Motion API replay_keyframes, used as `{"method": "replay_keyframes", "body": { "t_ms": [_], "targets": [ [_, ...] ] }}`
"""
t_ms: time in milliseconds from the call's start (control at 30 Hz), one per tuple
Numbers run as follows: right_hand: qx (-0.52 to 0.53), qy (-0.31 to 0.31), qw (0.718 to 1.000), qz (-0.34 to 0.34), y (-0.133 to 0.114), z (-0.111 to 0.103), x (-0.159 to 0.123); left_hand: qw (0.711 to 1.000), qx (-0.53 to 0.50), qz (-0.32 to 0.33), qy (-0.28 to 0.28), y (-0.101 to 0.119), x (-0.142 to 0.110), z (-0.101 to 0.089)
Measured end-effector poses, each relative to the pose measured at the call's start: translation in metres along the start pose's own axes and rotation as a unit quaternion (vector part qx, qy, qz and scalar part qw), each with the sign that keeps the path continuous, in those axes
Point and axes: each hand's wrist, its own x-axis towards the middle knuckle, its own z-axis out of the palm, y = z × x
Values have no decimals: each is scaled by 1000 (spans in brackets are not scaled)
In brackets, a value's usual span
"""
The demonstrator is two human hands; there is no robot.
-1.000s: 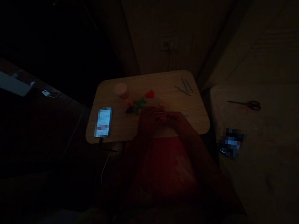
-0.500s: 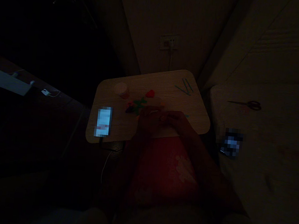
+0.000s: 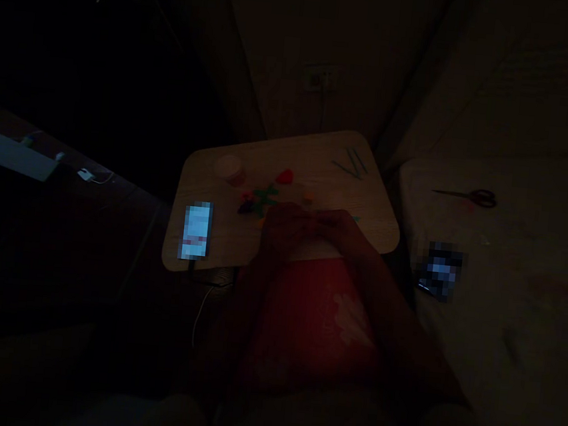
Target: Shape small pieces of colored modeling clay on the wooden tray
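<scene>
Bare hands meet in deep gloom near the front edge of a pale wood-grain desk (image 3: 225, 247), the left hand (image 3: 285, 230) beside the right hand (image 3: 336, 223). Fingers are bent and close together; whether anything is clasped between them, the darkness does not tell.

A sideways shift of the left hand could nudge the yellow-orange bit (image 3: 261, 223) beside it or knock the green piece (image 3: 265, 199) out of shape, the cause being tight quarters and poor light. A sweep of the right hand could catch the short blue-green strip (image 3: 356, 219) near its knuckles.

The green piece lies left of the desk's middle, branched and bright against the wood, its surface too dim to read. A pink piece (image 3: 247, 195) and a dark piece (image 3: 246, 207) crowd its left side; a rounded red piece (image 3: 285, 176) sits toward the back edge, an orange piece (image 3: 307, 198) just beyond the hands.
</scene>
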Motion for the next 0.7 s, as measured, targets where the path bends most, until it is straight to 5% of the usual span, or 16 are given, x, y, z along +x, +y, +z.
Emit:
{"method": "replay_keyframes", "body": {
  "t_ms": [233, 700],
  "targets": [
    [-21, -11, 1000, -1, -7, -1, -2, 1000, 15, 6, 3, -2, -1, 2],
    [164, -33, 985, 28, 2, 3, -6, 998, -47, -33, -25, 12, 8, -7]
  ]
}}
